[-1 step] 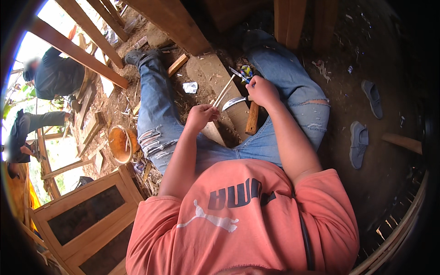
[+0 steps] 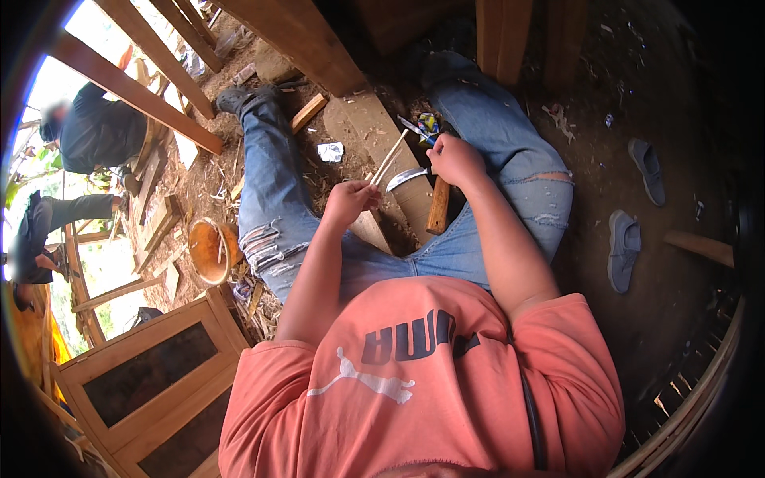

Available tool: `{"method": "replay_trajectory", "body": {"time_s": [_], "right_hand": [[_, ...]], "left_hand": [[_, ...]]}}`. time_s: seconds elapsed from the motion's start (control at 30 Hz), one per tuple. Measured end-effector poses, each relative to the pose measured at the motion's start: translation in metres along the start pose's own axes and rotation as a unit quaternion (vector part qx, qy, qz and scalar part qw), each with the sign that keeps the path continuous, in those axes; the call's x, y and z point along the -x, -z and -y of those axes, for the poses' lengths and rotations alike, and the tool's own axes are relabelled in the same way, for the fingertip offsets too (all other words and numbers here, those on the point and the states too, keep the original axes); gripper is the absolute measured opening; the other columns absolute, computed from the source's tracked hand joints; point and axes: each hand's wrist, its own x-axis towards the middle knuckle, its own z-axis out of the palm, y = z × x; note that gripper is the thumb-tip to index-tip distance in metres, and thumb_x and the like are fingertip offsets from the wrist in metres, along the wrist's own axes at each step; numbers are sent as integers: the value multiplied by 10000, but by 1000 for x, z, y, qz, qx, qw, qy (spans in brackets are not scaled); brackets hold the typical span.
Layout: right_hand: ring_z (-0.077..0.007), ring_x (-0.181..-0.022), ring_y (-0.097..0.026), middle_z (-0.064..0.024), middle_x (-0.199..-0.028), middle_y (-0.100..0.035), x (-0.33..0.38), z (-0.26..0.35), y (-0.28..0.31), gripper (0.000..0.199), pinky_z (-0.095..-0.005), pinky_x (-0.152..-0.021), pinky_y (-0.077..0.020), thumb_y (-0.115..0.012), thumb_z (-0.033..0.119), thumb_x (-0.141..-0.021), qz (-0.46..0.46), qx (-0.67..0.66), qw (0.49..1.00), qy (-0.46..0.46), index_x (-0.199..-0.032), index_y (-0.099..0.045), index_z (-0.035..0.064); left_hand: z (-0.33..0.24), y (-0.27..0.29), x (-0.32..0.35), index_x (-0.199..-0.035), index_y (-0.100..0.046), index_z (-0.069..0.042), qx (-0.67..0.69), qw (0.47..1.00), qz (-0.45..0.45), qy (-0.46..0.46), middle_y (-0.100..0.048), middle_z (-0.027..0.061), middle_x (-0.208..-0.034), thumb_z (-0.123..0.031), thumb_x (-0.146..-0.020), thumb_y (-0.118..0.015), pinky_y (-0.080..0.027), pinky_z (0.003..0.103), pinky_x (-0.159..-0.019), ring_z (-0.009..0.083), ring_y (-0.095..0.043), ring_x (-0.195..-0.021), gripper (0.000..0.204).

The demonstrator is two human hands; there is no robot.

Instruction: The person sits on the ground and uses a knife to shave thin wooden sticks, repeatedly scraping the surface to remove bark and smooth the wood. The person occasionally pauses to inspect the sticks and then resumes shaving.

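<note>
Between my spread legs, my left hand (image 2: 352,201) pinches two thin pale wooden sticks (image 2: 387,161) that point up and to the right. Closed around a blue-handled knife (image 2: 416,131) is my right hand (image 2: 457,162); the blade extends left, close to the far tip of one stick. Just below the right hand, a curved metal blade (image 2: 406,178) lies over a wooden plank (image 2: 414,209), its dark end partly hidden by that hand. A thick wooden tool handle (image 2: 438,205) lies beside it, its upper end out of sight.
Wooden posts (image 2: 307,40) rise ahead. To the left are an orange-brown bucket (image 2: 213,251), a panelled wooden frame (image 2: 151,370), scrap boards (image 2: 159,227) and two people (image 2: 103,127) farther off. Grey shoes (image 2: 624,251) lie on the right. Crumpled foil (image 2: 330,152) and shavings litter the ground.
</note>
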Motion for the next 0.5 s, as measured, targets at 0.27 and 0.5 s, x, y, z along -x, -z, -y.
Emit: {"method": "replay_trajectory", "body": {"time_s": [0.27, 0.5], "right_hand": [[-383, -1129, -725, -202, -1175, -762, 5, 13, 15, 414, -498, -980, -571, -654, 415, -1012, 112, 91, 989, -24, -1173, -749, 45], [-368, -1138, -726, -185, -1159, -765, 4, 4, 11, 342, -489, -971, -578, -713, 343, -963, 46, 100, 994, -18, -1151, -740, 59]], "left_hand": [[29, 7, -27, -1156, -751, 53, 3, 999, 13, 29, -781, 106, -1016, -210, -1073, -661, -613, 314, -796, 175, -751, -873, 290], [37, 5, -34, -1100, -771, 34, 44, 998, 20, 29, -794, 97, -981, -226, -1069, -664, -611, 320, -760, 168, -757, -842, 283]]}}
